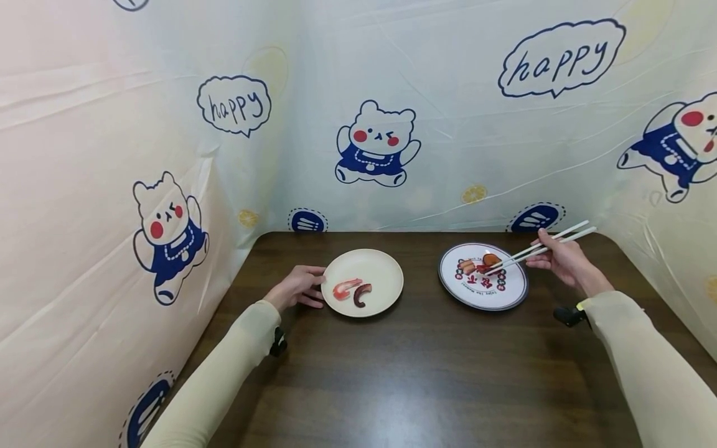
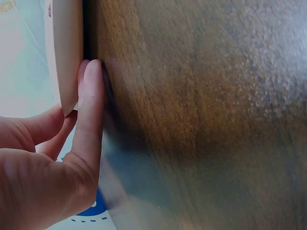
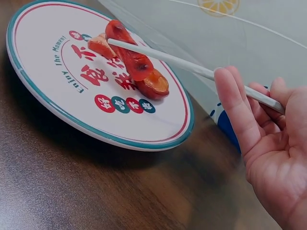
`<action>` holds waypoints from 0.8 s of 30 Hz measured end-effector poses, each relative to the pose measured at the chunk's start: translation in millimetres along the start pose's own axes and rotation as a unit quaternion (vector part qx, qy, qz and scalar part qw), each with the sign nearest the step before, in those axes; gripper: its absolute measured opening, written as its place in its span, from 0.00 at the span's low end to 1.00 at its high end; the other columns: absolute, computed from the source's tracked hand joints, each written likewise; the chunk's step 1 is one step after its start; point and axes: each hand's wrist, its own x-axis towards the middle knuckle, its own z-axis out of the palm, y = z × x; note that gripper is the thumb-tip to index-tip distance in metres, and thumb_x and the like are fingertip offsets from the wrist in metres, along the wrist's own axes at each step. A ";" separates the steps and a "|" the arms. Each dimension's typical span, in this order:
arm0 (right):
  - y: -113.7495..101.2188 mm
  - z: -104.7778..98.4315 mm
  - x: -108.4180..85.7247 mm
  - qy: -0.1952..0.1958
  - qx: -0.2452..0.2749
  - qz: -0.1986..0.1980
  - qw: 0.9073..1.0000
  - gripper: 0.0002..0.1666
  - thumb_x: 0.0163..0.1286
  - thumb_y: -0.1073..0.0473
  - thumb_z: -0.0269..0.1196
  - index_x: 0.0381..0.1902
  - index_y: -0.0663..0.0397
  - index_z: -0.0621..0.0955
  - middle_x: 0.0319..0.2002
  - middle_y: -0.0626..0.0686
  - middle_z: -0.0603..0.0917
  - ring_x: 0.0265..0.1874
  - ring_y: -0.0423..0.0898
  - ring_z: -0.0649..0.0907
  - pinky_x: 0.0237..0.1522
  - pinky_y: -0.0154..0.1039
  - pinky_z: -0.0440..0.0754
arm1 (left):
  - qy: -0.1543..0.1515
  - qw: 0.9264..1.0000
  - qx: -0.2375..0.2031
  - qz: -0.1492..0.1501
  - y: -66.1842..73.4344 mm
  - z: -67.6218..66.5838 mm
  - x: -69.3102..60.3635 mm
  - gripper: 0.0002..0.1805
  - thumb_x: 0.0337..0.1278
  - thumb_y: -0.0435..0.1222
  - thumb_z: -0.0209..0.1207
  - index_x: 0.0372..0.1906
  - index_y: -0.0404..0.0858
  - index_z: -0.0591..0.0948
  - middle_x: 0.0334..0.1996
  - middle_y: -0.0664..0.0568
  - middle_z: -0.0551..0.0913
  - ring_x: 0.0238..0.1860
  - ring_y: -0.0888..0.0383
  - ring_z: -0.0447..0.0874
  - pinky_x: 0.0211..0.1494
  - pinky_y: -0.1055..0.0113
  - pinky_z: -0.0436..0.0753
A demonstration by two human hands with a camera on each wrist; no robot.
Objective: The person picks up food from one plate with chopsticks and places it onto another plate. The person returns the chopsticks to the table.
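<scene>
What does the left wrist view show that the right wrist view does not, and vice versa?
Of these two, only the left wrist view shows the left hand pinching the cream plate at its rim. Only the right wrist view shows the right hand holding chopsticks over the printed plate and its food pieces. Both show the wood-grain tabletop and part of the patterned cloth.

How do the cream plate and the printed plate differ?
The cream plate is plain; the printed plate bears red lettering. The left hand pinches the cream plate's edge; the right hand is clear of the printed plate. Both are round and carry food.
</scene>
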 end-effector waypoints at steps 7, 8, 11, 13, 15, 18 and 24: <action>-3.6 0.3 0.5 -0.009 0.003 0.010 1.000 0.28 0.87 0.54 0.48 0.35 0.66 0.86 0.30 0.61 0.89 0.27 0.53 0.91 0.35 0.43 0.92 | -0.002 1.000 -0.003 0.000 -0.1 0.1 -0.4 0.26 0.82 0.33 0.53 0.79 0.41 0.70 0.59 0.37 0.78 0.36 0.50 0.89 0.41 0.51 0.93; -4.2 0.5 0.6 -0.011 0.002 0.012 1.000 0.28 0.87 0.54 0.47 0.35 0.65 0.86 0.30 0.61 0.89 0.27 0.53 0.91 0.35 0.43 0.92 | -0.002 1.000 -0.002 0.001 0.1 -0.1 -0.7 0.26 0.82 0.33 0.53 0.79 0.41 0.70 0.59 0.37 0.78 0.36 0.50 0.89 0.41 0.51 0.93; -6.3 1.1 1.6 -0.017 0.000 0.012 1.000 0.28 0.88 0.54 0.47 0.35 0.65 0.86 0.29 0.61 0.89 0.26 0.53 0.91 0.35 0.43 0.92 | -0.001 1.000 -0.002 0.000 1.0 -0.4 -1.4 0.26 0.82 0.33 0.53 0.79 0.40 0.71 0.59 0.37 0.78 0.36 0.49 0.89 0.41 0.51 0.93; -7.9 1.8 2.4 -0.022 0.000 0.011 1.000 0.28 0.88 0.54 0.47 0.35 0.66 0.86 0.28 0.61 0.89 0.26 0.53 0.91 0.35 0.43 0.92 | 0.000 1.000 0.000 0.001 1.7 -0.5 -2.1 0.26 0.82 0.34 0.53 0.79 0.40 0.70 0.60 0.37 0.78 0.36 0.49 0.89 0.41 0.52 0.93; -9.4 2.4 3.2 -0.026 0.004 0.010 1.000 0.28 0.88 0.55 0.47 0.35 0.67 0.85 0.28 0.61 0.89 0.26 0.53 0.91 0.35 0.44 0.92 | 0.001 1.000 0.000 0.000 2.0 -0.3 -2.5 0.26 0.82 0.33 0.54 0.79 0.40 0.71 0.60 0.36 0.78 0.36 0.49 0.89 0.41 0.52 0.93; -11.8 3.3 3.9 -0.032 0.010 0.013 0.999 0.28 0.88 0.55 0.46 0.36 0.68 0.85 0.29 0.62 0.89 0.26 0.54 0.91 0.35 0.44 0.92 | 0.000 1.000 0.002 0.001 2.3 0.0 -2.9 0.26 0.82 0.33 0.54 0.79 0.39 0.70 0.61 0.36 0.78 0.36 0.49 0.89 0.41 0.52 0.93; -17.1 7.6 7.2 -0.034 0.007 0.026 0.999 0.27 0.87 0.54 0.48 0.36 0.66 0.84 0.30 0.61 0.88 0.27 0.53 0.91 0.36 0.42 0.92 | -0.002 1.000 0.002 0.000 2.1 0.0 -3.2 0.27 0.81 0.33 0.54 0.79 0.39 0.70 0.60 0.36 0.78 0.35 0.49 0.88 0.41 0.52 0.93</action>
